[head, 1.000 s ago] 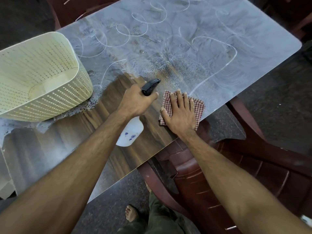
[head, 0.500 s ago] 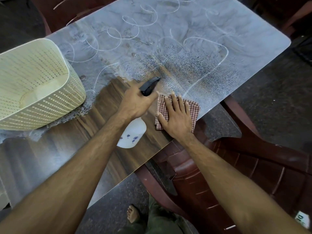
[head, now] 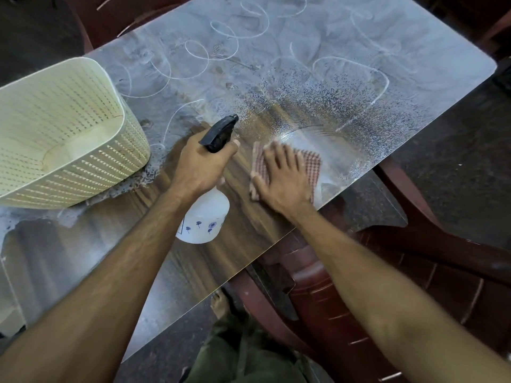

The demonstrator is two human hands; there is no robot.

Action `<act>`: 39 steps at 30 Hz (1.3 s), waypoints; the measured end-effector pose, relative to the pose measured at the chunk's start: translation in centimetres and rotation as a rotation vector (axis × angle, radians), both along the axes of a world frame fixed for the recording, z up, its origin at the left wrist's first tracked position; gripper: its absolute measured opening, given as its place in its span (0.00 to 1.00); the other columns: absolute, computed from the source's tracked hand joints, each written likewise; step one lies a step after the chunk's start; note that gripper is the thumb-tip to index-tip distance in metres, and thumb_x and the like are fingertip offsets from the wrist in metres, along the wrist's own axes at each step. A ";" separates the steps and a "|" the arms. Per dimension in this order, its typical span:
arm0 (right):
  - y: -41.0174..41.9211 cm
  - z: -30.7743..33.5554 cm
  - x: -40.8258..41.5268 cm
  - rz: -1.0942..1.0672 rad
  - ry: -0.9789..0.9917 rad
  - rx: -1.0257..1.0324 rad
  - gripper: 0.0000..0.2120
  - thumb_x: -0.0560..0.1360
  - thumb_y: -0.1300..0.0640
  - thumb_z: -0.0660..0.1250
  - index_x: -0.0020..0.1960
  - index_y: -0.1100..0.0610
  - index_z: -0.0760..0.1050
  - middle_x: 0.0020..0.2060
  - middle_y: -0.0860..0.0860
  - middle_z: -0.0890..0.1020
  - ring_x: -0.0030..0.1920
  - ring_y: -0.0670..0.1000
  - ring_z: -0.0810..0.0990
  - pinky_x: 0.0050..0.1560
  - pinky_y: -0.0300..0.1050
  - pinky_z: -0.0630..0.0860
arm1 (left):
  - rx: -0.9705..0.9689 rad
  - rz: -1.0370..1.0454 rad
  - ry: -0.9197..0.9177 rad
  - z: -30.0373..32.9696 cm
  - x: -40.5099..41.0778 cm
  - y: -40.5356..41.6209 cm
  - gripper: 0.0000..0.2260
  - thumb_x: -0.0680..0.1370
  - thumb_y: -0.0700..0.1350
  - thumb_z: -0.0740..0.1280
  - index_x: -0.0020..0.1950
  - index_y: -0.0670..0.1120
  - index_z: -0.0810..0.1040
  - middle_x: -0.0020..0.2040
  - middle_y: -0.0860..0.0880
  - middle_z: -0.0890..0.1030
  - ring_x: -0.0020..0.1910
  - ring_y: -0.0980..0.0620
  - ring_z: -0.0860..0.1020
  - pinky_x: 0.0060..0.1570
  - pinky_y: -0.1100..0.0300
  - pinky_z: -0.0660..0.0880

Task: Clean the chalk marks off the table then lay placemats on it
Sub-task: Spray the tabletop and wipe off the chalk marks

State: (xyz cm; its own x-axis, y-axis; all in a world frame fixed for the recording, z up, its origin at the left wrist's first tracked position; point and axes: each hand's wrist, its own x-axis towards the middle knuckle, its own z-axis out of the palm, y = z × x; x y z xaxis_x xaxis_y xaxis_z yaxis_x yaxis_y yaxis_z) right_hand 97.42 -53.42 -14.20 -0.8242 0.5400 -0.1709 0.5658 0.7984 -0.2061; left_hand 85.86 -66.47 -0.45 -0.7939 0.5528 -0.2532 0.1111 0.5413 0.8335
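Likely a home dining spot: wooden table (head: 221,258), maroon plastic chairs (head: 387,286), stone floor (head: 456,161).

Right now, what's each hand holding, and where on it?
Left hand grips the spray bottle at its neck, below the black trigger head. Right hand lies flat on the checked cloth, pressing, not gripping.

The desk (head: 243,255) is wood-grain laminate, glossy and smooth where wiped, dulled to a matt grey film under the chalk marks (head: 356,78), speckled with wet droplets mid-surface; the cloth (head: 313,167) is woven, checked red and white; the spray bottle (head: 206,219) is white plastic with a black plastic trigger; the basket (head: 63,131) is cream perforated plastic; the chair (head: 387,277) is glossy red-brown moulded plastic.
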 end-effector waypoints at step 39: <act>-0.4 -0.6 -7.4 0.095 0.020 0.012 0.34 0.81 0.33 0.43 0.81 0.50 0.51 0.80 0.51 0.53 0.80 0.53 0.48 0.79 0.58 0.46 | 0.110 -0.036 -0.096 -2.1 -11.0 2.9 0.11 0.79 0.50 0.68 0.50 0.42 0.80 0.36 0.52 0.83 0.21 0.56 0.73 0.33 0.62 0.73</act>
State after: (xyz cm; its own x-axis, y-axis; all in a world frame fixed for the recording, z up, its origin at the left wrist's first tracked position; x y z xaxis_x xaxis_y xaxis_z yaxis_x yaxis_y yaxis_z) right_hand 90.04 -53.79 -14.76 -0.8749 0.4610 -0.1481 0.4832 0.8508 -0.2064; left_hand 74.86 -63.58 -2.52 -0.7483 0.6089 -0.2630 0.0458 0.4430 0.8954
